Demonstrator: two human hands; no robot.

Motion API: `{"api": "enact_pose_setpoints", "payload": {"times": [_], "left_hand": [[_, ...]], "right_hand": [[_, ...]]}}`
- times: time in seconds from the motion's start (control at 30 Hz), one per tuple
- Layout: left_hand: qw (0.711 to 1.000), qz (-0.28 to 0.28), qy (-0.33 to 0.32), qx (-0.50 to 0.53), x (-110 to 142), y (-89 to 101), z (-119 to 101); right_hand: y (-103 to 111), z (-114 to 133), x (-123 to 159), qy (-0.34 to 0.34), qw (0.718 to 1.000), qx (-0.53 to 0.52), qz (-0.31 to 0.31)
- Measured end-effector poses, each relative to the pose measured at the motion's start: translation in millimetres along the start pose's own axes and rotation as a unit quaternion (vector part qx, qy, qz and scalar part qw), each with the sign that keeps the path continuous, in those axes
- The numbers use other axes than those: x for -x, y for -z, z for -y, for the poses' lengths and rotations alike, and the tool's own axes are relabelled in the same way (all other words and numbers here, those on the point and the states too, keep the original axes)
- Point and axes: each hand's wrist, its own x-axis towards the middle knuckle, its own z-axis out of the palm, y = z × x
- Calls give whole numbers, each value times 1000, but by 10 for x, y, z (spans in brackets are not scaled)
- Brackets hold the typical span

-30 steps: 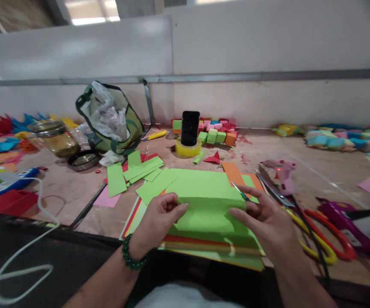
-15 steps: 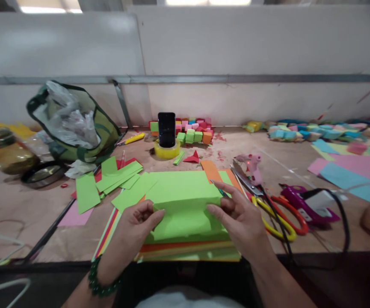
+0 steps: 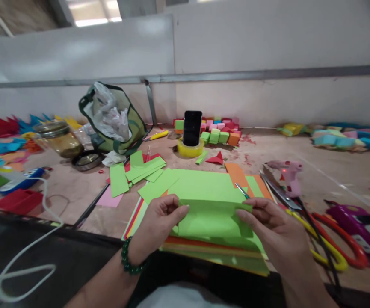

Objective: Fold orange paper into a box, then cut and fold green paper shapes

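A light green sheet of paper point(image 3: 213, 222) is stretched between my hands, its top edge folded or curled. My left hand point(image 3: 164, 220), with a dark green bead bracelet point(image 3: 130, 256) at the wrist, pinches its left end. At the right end my right hand point(image 3: 273, 222) grips it between thumb and bent fingers. Beneath lies a stack of coloured paper point(image 3: 217, 259) with a larger green sheet point(image 3: 200, 182) on top. A thin tool with a metal tip and teal part point(image 3: 242, 191) shows beside my right fingers; whether they touch it I cannot tell.
Scissors with yellow and red handles point(image 3: 335, 239), a pink glue gun point(image 3: 289, 171) and a purple glue gun point(image 3: 358, 231) lie right. Cut green strips point(image 3: 146, 169) are left. Behind stand a phone point(image 3: 192, 128) on yellow tape point(image 3: 189, 148), a bag point(image 3: 120, 115) and a jar point(image 3: 59, 139).
The view has swung left, so the table's things appear farther right. My right index finger, raised before, is now bent down against the green paper. Both hands keep their hold.
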Motion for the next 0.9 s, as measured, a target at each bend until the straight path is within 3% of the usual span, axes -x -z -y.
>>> {"api": "enact_pose_setpoints", "payload": {"times": [0.33, 0.63, 0.77, 0.9], "left_hand": [[999, -32, -1, -12, 29, 31, 5], [998, -22, -22, -58, 29, 41, 8], [980, -2, -60, -191, -41, 66, -12], [912, 27, -79, -401, -205, 65, -82]], "right_hand": [[-3, 52, 5, -5, 999, -5, 49], [-8, 28, 20, 12, 999, 1, 47], [-13, 1, -60, 42, 997, 57, 44], [-20, -17, -197, 69, 976, 194, 64]]}}
